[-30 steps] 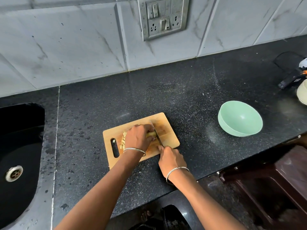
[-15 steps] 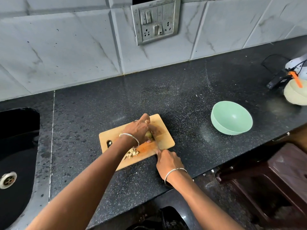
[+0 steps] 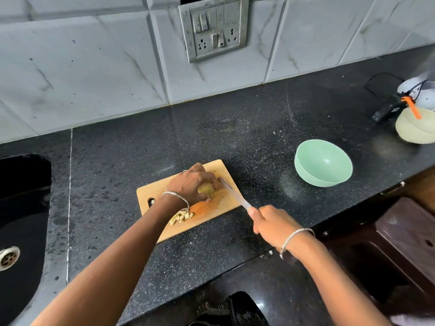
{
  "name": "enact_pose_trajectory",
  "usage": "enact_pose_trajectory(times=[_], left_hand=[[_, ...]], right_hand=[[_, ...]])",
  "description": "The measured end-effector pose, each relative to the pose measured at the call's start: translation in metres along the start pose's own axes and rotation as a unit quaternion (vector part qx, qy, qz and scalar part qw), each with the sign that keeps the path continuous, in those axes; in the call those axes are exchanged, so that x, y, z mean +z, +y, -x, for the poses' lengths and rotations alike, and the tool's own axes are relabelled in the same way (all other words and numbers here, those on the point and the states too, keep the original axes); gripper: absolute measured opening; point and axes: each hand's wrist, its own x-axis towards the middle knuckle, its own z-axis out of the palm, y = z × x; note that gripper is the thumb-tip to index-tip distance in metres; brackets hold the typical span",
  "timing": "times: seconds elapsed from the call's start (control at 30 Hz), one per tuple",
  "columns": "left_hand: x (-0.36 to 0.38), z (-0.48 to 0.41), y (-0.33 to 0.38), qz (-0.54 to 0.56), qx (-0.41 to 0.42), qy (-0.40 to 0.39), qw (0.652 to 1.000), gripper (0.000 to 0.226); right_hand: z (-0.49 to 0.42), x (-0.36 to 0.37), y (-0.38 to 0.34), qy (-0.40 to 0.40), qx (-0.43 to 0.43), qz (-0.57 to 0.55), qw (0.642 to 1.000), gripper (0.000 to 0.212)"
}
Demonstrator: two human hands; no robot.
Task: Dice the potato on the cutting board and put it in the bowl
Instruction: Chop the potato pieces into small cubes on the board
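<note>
A wooden cutting board [image 3: 223, 203] lies on the black counter. My left hand [image 3: 190, 183] curls over a yellow potato piece [image 3: 206, 188] near the board's middle and holds it down. Several small potato cubes [image 3: 182, 217] lie by the board's front edge, partly under my left wrist. My right hand [image 3: 274, 223] grips the handle of a knife [image 3: 234, 195] off the board's right corner, the blade slanting up-left with its tip beside the potato piece. A mint green bowl [image 3: 323, 164] stands empty to the right of the board.
A black sink [image 3: 21, 222] with a metal drain sits at the left. At the far right are a pale bowl [image 3: 415, 127] with an orange tool and a black device [image 3: 387, 110]. A switch plate [image 3: 213, 28] hangs on the tiled wall. A brown stool [image 3: 397, 250] stands below the counter edge.
My right hand has drawn back to the right off the board, pulling the knife out so its blade now slants beside the potato. My left hand stays on the potato piece.
</note>
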Motion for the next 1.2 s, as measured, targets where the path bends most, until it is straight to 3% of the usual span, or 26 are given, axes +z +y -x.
enact_pose_trajectory(times=[0.17, 0.3, 0.57, 0.97, 1.2], left_hand=[[0.009, 0.010, 0.001, 0.051, -0.059, 0.076, 0.994, 0.049], [0.019, 0.016, -0.001, 0.075, -0.109, 0.107, 0.985, 0.041], [0.017, 0.018, 0.000, 0.080, -0.127, 0.120, 0.981, 0.026], [0.014, 0.020, 0.002, 0.073, -0.131, 0.128, 0.980, 0.024], [0.011, 0.018, 0.006, -0.005, -0.053, 0.078, 0.995, 0.047]], right_hand=[[-0.015, 0.034, -0.025, 0.031, -0.012, -0.031, 0.999, 0.054], [-0.016, 0.046, -0.038, 0.042, -0.025, -0.029, 0.998, 0.053], [-0.011, 0.045, -0.048, 0.042, -0.025, -0.025, 0.998, 0.046], [-0.017, 0.066, -0.061, 0.062, 0.019, 0.006, 0.998, 0.046], [-0.018, 0.067, -0.062, 0.070, 0.020, 0.013, 0.997, 0.046]])
